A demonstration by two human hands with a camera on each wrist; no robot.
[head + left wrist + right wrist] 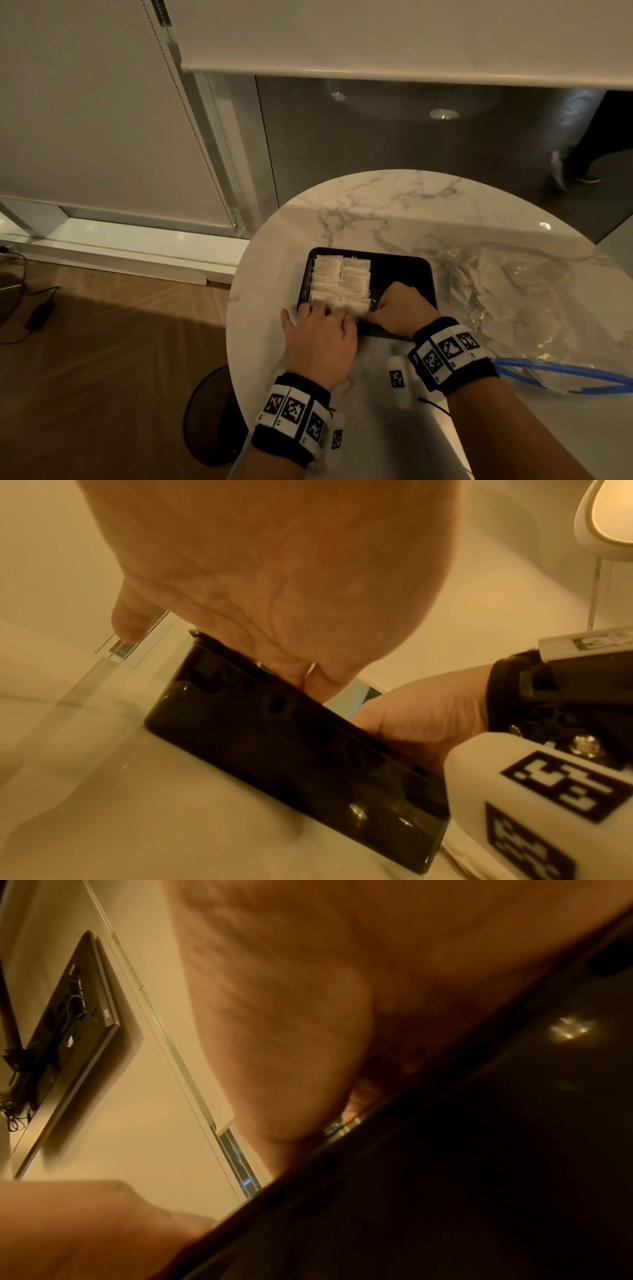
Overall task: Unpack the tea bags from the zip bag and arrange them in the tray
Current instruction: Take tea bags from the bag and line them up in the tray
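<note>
We work at the near edge of the black tray (404,274) on the desk (376,212), two rows of tea bags (342,281) filling its left half. More remain in the zip bag (513,291) at right. Whether our left hand (320,337) and right hand (400,308) grasp a bag, we cannot tell.

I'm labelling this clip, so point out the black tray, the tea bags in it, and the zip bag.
black tray (404,274), head view, bare floor of its right half.
tea bags (339,281), head view, middle of the rows.
zip bag (513,294), head view, crumpled clear plastic.
</note>
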